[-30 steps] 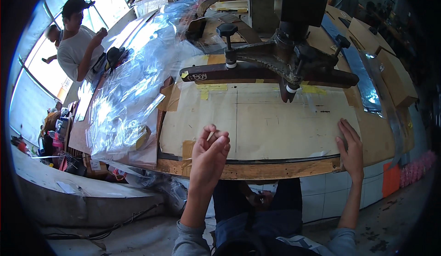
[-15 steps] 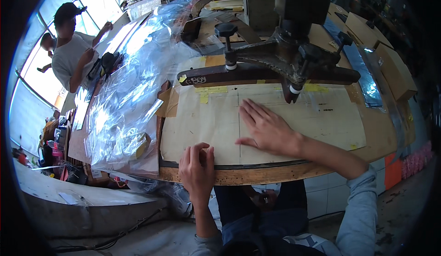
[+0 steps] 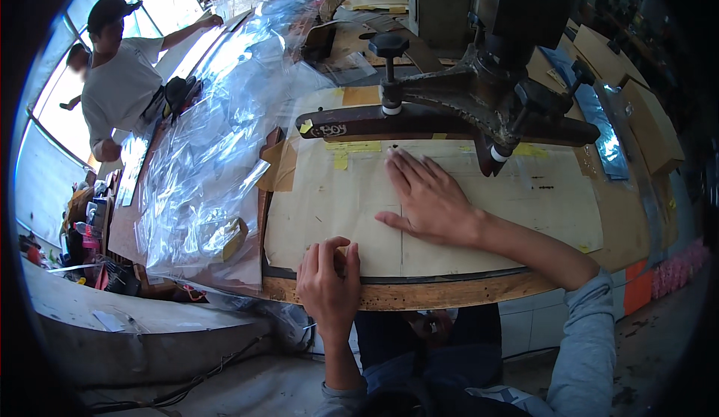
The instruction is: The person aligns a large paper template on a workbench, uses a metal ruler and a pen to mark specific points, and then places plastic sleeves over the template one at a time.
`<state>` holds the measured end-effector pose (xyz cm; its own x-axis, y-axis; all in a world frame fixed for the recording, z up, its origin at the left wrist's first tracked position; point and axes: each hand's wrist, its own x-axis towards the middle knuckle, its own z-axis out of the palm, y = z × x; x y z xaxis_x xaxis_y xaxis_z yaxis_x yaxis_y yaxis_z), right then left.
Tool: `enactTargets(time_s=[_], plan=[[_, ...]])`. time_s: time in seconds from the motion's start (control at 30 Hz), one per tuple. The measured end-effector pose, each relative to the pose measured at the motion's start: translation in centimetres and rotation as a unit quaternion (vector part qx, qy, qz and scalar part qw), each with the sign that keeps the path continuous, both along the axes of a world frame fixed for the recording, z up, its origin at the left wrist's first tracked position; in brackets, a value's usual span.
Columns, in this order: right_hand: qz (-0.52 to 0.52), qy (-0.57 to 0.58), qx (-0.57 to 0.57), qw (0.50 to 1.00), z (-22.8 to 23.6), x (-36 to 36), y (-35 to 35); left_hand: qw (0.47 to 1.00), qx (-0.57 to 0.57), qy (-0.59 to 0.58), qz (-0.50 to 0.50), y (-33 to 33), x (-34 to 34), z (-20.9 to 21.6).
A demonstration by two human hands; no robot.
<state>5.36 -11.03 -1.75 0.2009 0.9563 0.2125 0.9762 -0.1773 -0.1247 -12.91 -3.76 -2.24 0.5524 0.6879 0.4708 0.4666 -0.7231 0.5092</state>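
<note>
Since half a second ago the right hand (image 3: 431, 200) has slid slightly along the pale paper sheet (image 3: 337, 207), lying flat with fingers spread, gripping nothing; the left hand (image 3: 328, 286) stays at the counter's (image 3: 419, 293) wooden near edge, fingers curled together over the sheet's border; the sheet lies flat beneath the dark metal press arm (image 3: 449, 114); crumpled clear plastic film (image 3: 217, 162) lies to the left.
</note>
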Motion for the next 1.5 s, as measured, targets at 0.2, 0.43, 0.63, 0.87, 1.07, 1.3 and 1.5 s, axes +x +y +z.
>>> enactTargets(time_s=[0.2,0.43,0.63,0.87,1.07,1.3,1.5], plan=[[-0.031,-0.032,0.045,0.998,-0.4,0.2,0.6,1.000,-0.015,-0.017,0.000,0.0,0.4,-0.2],[0.136,0.063,-0.019,0.988,2.4,-4.2,-7.9,0.999,-0.014,-0.029,0.010,-0.1,0.2,0.0],[0.054,0.049,0.007,0.997,1.3,-5.4,-13.4,0.997,-0.018,-0.071,-0.001,-0.1,-0.2,-0.5],[-0.264,0.090,0.196,0.940,-0.4,-5.0,-18.5,0.991,-0.013,-0.122,-0.054,-0.3,-2.0,-0.8],[-0.329,-0.030,0.168,0.929,0.4,-3.3,-23.5,0.991,0.081,0.013,0.104,-0.1,-6.0,-1.1],[-0.362,-0.092,0.220,0.901,-1.5,-3.3,-25.2,0.999,0.015,0.012,0.037,-0.9,-6.6,-0.2],[-0.372,-0.032,0.272,0.887,-1.8,-3.4,-24.8,0.998,-0.043,-0.035,0.035,-0.3,-6.8,-0.3]])
